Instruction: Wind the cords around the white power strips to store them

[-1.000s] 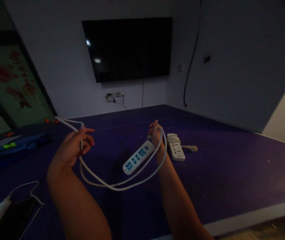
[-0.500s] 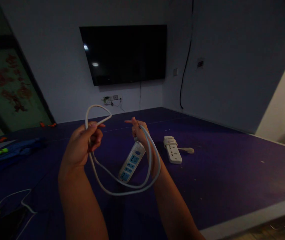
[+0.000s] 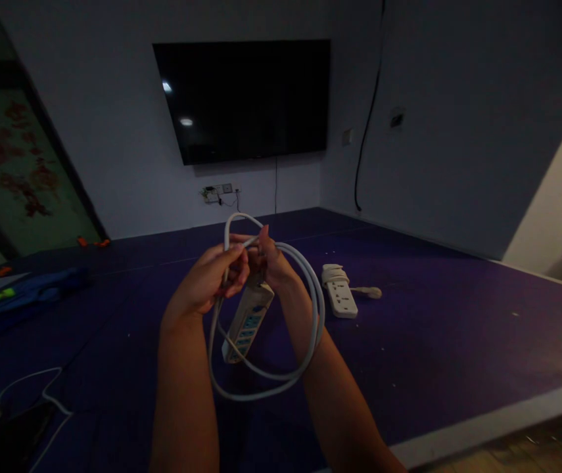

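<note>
My left hand [image 3: 219, 272] is closed on a white power cord [image 3: 317, 309], pinching it between thumb and fingers. Right beside it, my right hand [image 3: 271, 259] is closed on other turns of the same cord, which hangs in wide loops below both hands and over my right forearm. A white power strip with blue sockets [image 3: 247, 328] hangs tilted beneath my right hand, its upper end close to the palm. Where the two hands meet, the fingers overlap and partly hide the cord.
A second white power strip [image 3: 342, 299] with its cord wound round one end lies on the purple floor [image 3: 433, 341]. Blue cloth [image 3: 29, 292] lies at left. A dark flat device [image 3: 14, 437] and a white cable [image 3: 34, 374] are at lower left. A television [image 3: 246, 98] hangs on the wall.
My left hand has moved right, carrying its stretch of cord up to my right hand. The cord loops have drawn rounder, and the hanging power strip has shifted slightly left and turned.
</note>
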The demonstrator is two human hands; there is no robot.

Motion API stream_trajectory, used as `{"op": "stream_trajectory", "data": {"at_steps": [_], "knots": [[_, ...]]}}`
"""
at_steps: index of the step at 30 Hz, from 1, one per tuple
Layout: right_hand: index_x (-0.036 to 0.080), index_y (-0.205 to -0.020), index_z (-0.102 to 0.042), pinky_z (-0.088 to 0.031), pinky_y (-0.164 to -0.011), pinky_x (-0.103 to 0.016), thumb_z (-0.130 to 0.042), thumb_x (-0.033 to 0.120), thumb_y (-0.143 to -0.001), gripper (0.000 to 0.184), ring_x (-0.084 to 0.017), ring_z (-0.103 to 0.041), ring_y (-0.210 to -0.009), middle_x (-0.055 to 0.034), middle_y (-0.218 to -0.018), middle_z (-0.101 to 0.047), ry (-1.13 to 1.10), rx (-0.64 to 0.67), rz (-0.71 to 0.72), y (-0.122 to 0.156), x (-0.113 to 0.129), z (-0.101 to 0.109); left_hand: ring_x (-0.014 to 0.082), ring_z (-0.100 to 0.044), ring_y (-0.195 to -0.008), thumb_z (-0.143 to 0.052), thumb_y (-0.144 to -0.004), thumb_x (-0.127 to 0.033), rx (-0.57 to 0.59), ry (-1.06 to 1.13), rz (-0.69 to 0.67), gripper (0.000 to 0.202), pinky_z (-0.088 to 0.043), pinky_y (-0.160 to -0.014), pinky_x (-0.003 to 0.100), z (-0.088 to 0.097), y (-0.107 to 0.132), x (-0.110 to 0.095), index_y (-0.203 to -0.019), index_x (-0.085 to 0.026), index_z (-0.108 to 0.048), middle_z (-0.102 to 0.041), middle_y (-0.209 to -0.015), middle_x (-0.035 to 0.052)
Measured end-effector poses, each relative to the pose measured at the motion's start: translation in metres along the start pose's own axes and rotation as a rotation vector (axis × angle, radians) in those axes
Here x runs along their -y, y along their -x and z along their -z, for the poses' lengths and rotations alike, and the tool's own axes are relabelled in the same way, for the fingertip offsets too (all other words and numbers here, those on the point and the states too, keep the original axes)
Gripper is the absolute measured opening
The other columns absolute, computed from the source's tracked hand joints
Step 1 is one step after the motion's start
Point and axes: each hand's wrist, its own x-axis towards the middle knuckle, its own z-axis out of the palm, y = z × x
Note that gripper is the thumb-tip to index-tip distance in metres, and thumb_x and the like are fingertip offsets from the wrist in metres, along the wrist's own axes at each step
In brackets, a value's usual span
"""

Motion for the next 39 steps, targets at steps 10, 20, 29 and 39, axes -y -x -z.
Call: {"op": "stream_trajectory", "data": {"at_steps": [10, 20, 29, 39], "knots": [[0.020, -0.072, -0.052, -0.030, -0.032, -0.018, -0.065, 0.059, -0.069, 0.041, -0.006, -0.037, -0.029, 0.0123, -0.036, -0.035, -0.338, -0.345, 0.067, -0.007, -0.002, 0.021, 0.0095, -0.056, -0.057, -0.072, -0.061, -0.027, 0.116, -0.278, 0.044, 0.024, -0.045, -0.057, 0.022, 0.002, -0.023, 0.026, -0.074, -0.014, -0.056, -0.061, -0.065, -0.0011], [0.022, -0.068, -0.043, -0.032, -0.038, -0.020, -0.051, 0.047, -0.084, 0.031, -0.005, -0.029, -0.032, 0.0130, -0.040, -0.025, -0.349, -0.897, 0.356, 0.003, 0.010, 0.072, 0.0145, -0.060, -0.064, -0.067, -0.057, -0.019, 0.153, -0.475, 0.230, 0.015, -0.044, -0.060, 0.025, 0.034, -0.033, 0.056, -0.070, -0.016, -0.060, -0.064, -0.065, 0.0000], [0.021, -0.068, -0.047, -0.027, -0.036, -0.020, -0.055, 0.049, -0.080, 0.031, -0.006, -0.032, -0.034, 0.0110, -0.041, -0.030, 0.027, -0.836, 0.369, -0.002, 0.004, 0.065, 0.0027, -0.028, -0.037, -0.073, -0.053, -0.040, -0.430, -0.092, 0.015, 0.033, -0.022, -0.038, 0.017, 0.055, -0.028, 0.044, -0.064, -0.015, -0.055, -0.039, -0.047, -0.0094], [0.019, -0.059, -0.050, -0.021, -0.041, -0.023, -0.059, 0.055, -0.072, 0.040, -0.007, -0.030, -0.042, 0.0069, -0.044, -0.034, 0.621, -0.434, 0.230, 0.005, 0.010, 0.070, 0.0088, -0.049, -0.057, -0.078, -0.052, -0.040, -0.855, -0.362, -0.285, 0.046, -0.034, -0.046, 0.020, 0.061, 0.002, 0.019, -0.091, -0.017, -0.068, -0.064, -0.088, 0.0038]]}}
